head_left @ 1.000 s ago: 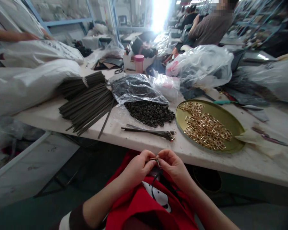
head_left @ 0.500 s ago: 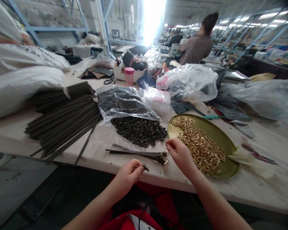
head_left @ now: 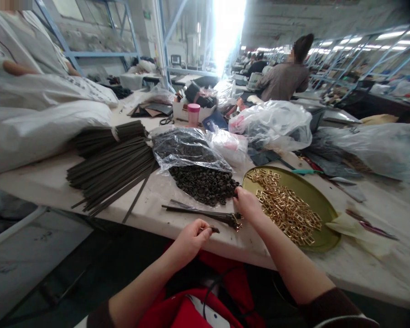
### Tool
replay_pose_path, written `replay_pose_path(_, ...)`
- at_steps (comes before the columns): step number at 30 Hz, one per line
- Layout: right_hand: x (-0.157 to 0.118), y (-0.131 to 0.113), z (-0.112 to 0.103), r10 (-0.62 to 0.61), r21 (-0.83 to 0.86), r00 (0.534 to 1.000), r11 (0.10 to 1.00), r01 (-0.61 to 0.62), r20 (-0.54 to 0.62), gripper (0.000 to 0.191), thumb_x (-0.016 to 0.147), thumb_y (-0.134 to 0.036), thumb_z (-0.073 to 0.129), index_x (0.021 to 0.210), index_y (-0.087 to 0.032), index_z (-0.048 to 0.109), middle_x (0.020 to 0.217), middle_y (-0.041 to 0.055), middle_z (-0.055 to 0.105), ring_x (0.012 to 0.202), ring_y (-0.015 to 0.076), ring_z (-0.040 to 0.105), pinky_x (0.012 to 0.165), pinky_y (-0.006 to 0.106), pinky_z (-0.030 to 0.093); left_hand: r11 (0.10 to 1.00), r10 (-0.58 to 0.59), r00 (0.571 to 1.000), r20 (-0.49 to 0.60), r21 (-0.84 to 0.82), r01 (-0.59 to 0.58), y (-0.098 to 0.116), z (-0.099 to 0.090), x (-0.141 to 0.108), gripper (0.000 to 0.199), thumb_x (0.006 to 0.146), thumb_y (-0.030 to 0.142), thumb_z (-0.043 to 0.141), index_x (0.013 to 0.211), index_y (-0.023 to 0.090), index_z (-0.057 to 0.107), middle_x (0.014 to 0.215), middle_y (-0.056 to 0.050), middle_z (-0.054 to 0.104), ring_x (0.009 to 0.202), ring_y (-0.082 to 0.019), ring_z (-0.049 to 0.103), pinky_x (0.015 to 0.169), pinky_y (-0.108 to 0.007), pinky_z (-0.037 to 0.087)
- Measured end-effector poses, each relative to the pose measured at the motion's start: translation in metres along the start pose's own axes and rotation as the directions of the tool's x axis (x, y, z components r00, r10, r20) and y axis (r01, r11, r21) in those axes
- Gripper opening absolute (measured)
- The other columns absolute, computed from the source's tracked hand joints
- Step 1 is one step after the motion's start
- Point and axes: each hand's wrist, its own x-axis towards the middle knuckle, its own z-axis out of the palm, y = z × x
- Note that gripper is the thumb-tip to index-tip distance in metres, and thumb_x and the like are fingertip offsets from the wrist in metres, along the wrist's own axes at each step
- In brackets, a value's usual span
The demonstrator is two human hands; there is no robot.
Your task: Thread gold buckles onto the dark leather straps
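Observation:
My left hand is closed near the table's front edge, pinching a short dark strip whose end sticks out past the fingers. The fingers of my right hand are pinched together at the right edge of a pile of small black rings; what they hold, if anything, is hidden. Between my hands lies a small bundle of dark strips with gold buckles at its right end. Many gold buckles fill part of an olive round tray right of my right hand.
A large stack of dark strips lies at left beside white sacks. Behind the rings are a clear plastic bag, a pink-lidded jar and a plastic bundle. People stand at back left and back right.
My right hand has moved from beside the tray rim to the edge of the ring pile. The camera view has shifted left. My left hand still holds the strip.

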Motion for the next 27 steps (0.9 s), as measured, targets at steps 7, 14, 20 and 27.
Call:
replay_pose_path(7,-0.009,-0.003,-0.006,-0.049,0.234,0.999,0.971,0.052,-0.018,0.011,0.076,-0.010,0.049,0.071,-0.016,0.056,0.081,0.0086,0.062,0.078,0.0187,0.058,0.071,0.028,0.038,0.999,0.026,1.000,-0.016,-0.044,-0.026,-0.006,-0.001,-0.022,0.025,0.080,0.040,0.045,0.074,0.015,0.049,0.056,0.006,0.041,0.053,-0.009,0.036,0.051,-0.021,0.029)
replay_pose_path(14,-0.049,-0.028,-0.034,-0.042,0.705,0.999,0.707,0.053,-0.032,0.023,0.079,-0.029,0.053,0.099,-0.016,0.056,0.084,0.0040,0.065,0.076,0.0153,0.062,0.071,0.030,0.048,0.988,0.015,0.996,-0.088,-0.150,-0.029,0.001,-0.008,-0.023,0.027,0.078,0.042,0.047,0.078,0.015,0.049,0.054,0.007,0.037,0.049,-0.007,0.032,0.047,-0.020,0.024)
replay_pose_path(20,-0.100,-0.072,-0.036,-0.022,0.916,0.943,-0.230,-0.329,0.333,0.025,0.057,-0.030,0.077,0.075,-0.019,0.064,0.078,-0.0009,0.066,0.069,0.0110,0.062,0.074,0.028,0.050,0.937,0.025,0.996,-0.088,-0.346,-0.054,0.017,-0.006,-0.013,0.028,0.076,0.043,0.048,0.077,0.015,0.045,0.052,0.008,0.033,0.046,-0.006,0.028,0.045,-0.019,0.023)
replay_pose_path(27,-0.104,-0.080,-0.014,-0.060,0.854,0.915,-0.340,-0.395,0.399,0.024,0.060,-0.031,0.076,0.063,-0.019,0.055,0.065,-0.0044,0.060,0.061,0.0080,0.056,0.061,0.021,0.047,0.957,0.018,0.995,-0.099,-0.285,-0.046,0.009,-0.005,-0.009,0.024,0.078,0.038,0.048,0.077,0.014,0.048,0.054,0.007,0.035,0.049,-0.006,0.030,0.046,-0.019,0.025)
